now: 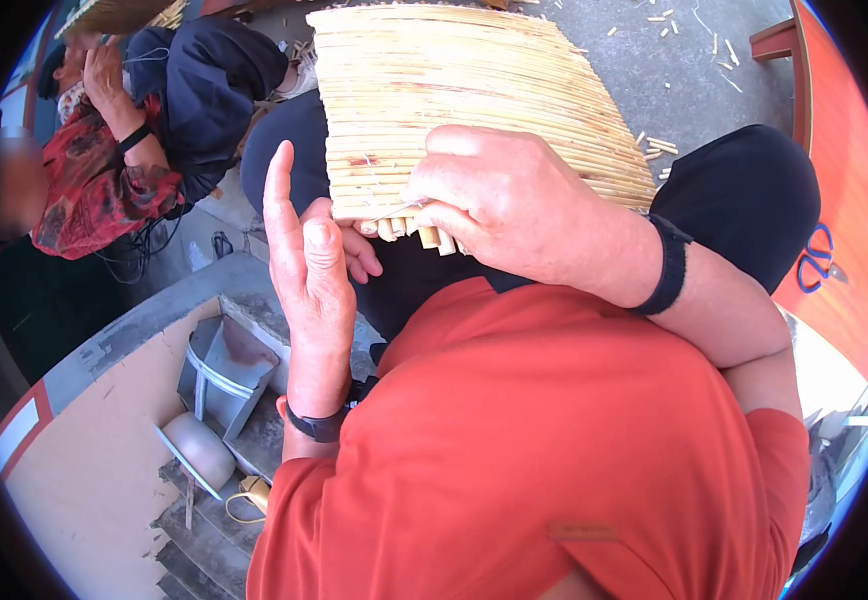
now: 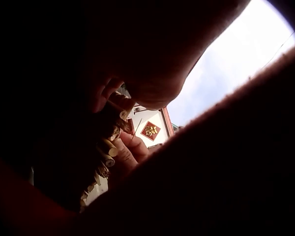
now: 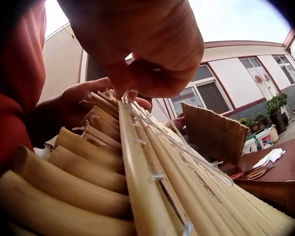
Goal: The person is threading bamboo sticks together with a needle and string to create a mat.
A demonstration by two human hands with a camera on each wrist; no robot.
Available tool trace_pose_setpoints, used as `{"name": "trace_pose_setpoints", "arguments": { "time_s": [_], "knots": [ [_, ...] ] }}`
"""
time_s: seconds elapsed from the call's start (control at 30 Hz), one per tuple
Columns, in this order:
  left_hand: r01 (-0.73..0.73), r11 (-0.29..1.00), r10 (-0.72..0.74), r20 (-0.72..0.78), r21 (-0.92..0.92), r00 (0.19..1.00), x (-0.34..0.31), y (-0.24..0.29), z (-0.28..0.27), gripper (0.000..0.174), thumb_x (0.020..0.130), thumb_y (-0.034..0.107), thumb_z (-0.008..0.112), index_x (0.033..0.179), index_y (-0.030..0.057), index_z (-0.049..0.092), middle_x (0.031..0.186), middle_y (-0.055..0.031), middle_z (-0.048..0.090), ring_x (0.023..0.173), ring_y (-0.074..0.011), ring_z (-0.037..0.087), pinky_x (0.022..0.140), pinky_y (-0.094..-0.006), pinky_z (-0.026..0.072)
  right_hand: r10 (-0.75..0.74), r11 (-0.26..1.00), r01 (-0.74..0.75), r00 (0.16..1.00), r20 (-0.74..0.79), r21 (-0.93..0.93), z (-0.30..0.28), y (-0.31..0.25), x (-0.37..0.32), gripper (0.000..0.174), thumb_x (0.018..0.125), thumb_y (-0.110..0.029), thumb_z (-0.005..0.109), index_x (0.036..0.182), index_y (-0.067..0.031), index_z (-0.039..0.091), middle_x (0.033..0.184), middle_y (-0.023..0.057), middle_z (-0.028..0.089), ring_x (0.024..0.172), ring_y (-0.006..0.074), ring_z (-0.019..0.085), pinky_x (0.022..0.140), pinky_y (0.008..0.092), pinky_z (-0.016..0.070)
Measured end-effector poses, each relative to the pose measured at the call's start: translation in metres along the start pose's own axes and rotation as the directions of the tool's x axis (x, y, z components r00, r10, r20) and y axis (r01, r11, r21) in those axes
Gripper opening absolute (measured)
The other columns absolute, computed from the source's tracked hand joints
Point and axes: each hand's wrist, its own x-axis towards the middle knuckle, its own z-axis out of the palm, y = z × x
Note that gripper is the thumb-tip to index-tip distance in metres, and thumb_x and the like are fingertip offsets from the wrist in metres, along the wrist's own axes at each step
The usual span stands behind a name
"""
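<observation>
A mat of thin pale stalks (image 1: 474, 90) sewn side by side lies across the person's lap. Shorter, thicker stalk pieces (image 3: 78, 167) lie along its near edge. My right hand (image 1: 514, 200) bends over this edge and pinches a thin needle (image 1: 394, 211). White thread (image 3: 187, 147) runs from these fingertips over the mat, and short stitches show along the edge stalk. My left hand (image 1: 314, 270) is at the mat's left corner, index finger and thumb straight and raised, its lower fingers under the stalk ends. The left wrist view is mostly dark.
Another person (image 1: 104, 180) sits at the left beside another stalk mat (image 3: 214, 130). Cut stalk bits (image 1: 659, 147) litter the floor. A reddish table (image 1: 844, 200) stands at the right, with blue-handled scissors (image 1: 814, 260) on it. At lower left are a metal dustpan (image 1: 229, 365) and a bowl (image 1: 199, 450).
</observation>
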Motion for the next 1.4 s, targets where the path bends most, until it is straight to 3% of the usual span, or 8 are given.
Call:
{"name": "trace_pose_setpoints", "arguments": {
  "time_s": [0.2, 0.3, 0.83, 0.9, 1.03, 1.13, 1.2, 1.4],
  "knots": [
    [0.208, 0.978, -0.205, 0.104, -0.017, 0.973, 0.004, 0.012, 0.008, 0.067, 0.101, 0.032, 0.051, 0.154, 0.0080, 0.018, 0.068, -0.0045, 0.060, 0.049, -0.0065, 0.052, 0.044, -0.0186, 0.0385, 0.259, 0.952, -0.288, 0.938, 0.232, 0.101, -0.018, -0.004, 0.011, 0.006, 0.084, -0.008, 0.063, 0.082, -0.0023, 0.063, 0.071, 0.0085, 0.064, 0.066, 0.0217, 0.063, 0.060, 0.0327, 0.0486],
    [0.229, 0.972, -0.224, 0.090, -0.050, 0.971, 0.007, 0.013, 0.013, 0.063, 0.101, 0.028, 0.050, 0.153, 0.0082, 0.021, 0.070, -0.0040, 0.061, 0.049, -0.0061, 0.051, 0.043, -0.0186, 0.0382, 0.415, 0.690, -0.651, 0.714, 0.563, 0.317, -0.035, -0.006, 0.019, 0.018, 0.086, -0.013, 0.060, 0.073, -0.0003, 0.064, 0.068, 0.0037, 0.066, 0.061, 0.0074, 0.057, 0.055, 0.0258, 0.0436],
    [0.243, 0.942, -0.223, 0.107, -0.231, 0.969, 0.017, 0.011, 0.019, 0.057, 0.097, 0.019, 0.051, 0.149, 0.0048, 0.031, 0.105, -0.0094, 0.063, 0.053, -0.0034, 0.047, 0.043, -0.0167, 0.0360, 0.420, 0.395, -0.699, 0.715, 0.559, 0.597, -0.033, 0.011, 0.018, 0.022, 0.089, -0.017, 0.057, 0.070, -0.0058, 0.057, 0.057, -0.0050, 0.045, 0.049, 0.0041, 0.042, 0.047, 0.0204, 0.0334],
    [0.164, 0.967, -0.131, 0.173, -0.196, 0.976, 0.015, 0.001, 0.007, 0.061, 0.097, 0.026, 0.054, 0.149, 0.0054, 0.031, 0.106, -0.0094, 0.062, 0.057, -0.0042, 0.050, 0.045, -0.0163, 0.0373, 0.429, 0.726, -0.534, 0.844, 0.322, 0.434, -0.037, 0.017, 0.019, 0.020, 0.095, -0.021, 0.056, 0.081, -0.0054, 0.057, 0.064, -0.0045, 0.047, 0.050, 0.0042, 0.043, 0.048, 0.0194, 0.0339],
    [-0.021, 0.987, 0.067, 0.293, -0.157, 0.954, 0.023, -0.016, -0.029, 0.067, 0.090, 0.022, 0.068, 0.147, 0.0055, 0.038, 0.111, -0.0081, 0.059, 0.076, -0.0077, 0.057, 0.057, -0.0178, 0.0459, 0.459, 0.870, -0.446, 0.888, -0.012, 0.210, -0.068, 0.020, 0.019, 0.015, 0.096, -0.015, 0.057, 0.088, -0.0033, 0.060, 0.067, -0.0041, 0.050, 0.053, 0.0039, 0.046, 0.051, 0.0214, 0.0394],
    [-0.174, 0.978, 0.149, 0.193, 0.117, 0.970, 0.035, -0.013, -0.039, 0.065, 0.076, -0.005, 0.072, 0.137, 0.0063, 0.053, 0.121, -0.0106, 0.060, 0.093, -0.0165, 0.062, 0.078, -0.0272, 0.0523, 0.381, 0.918, -0.391, 0.916, 0.125, 0.068, -0.073, -0.003, 0.022, 0.010, 0.091, -0.011, 0.061, 0.085, -0.0022, 0.063, 0.065, -0.0009, 0.054, 0.052, 0.0061, 0.049, 0.052, 0.0232, 0.0417],
    [-0.583, 0.635, 0.446, 0.376, 0.506, 0.812, 0.045, -0.008, -0.036, 0.063, 0.067, -0.010, 0.070, 0.127, 0.0088, 0.062, 0.131, -0.0119, 0.059, 0.109, -0.0274, 0.061, 0.090, -0.0343, 0.0504, 0.209, 0.978, -0.209, 0.971, 0.113, -0.010, -0.065, -0.004, 0.023, 0.007, 0.088, -0.009, 0.063, 0.085, -0.0025, 0.065, 0.065, 0.0021, 0.056, 0.053, 0.0112, 0.052, 0.052, 0.0263, 0.0437],
    [-0.726, 0.511, 0.575, 0.445, 0.460, 0.687, 0.060, -0.022, -0.029, 0.044, 0.067, -0.005, 0.066, 0.108, 0.0104, 0.069, 0.121, -0.0076, 0.068, 0.128, -0.0315, 0.053, 0.106, -0.0456, 0.0352, -0.219, 0.953, 0.229, 0.973, 0.072, -0.196, -0.039, 0.006, 0.024, 0.012, 0.079, -0.004, 0.064, 0.089, -0.0052, 0.069, 0.068, 0.0098, 0.058, 0.064, 0.0290, 0.061, 0.058, 0.0390, 0.0491]
  ]
}}
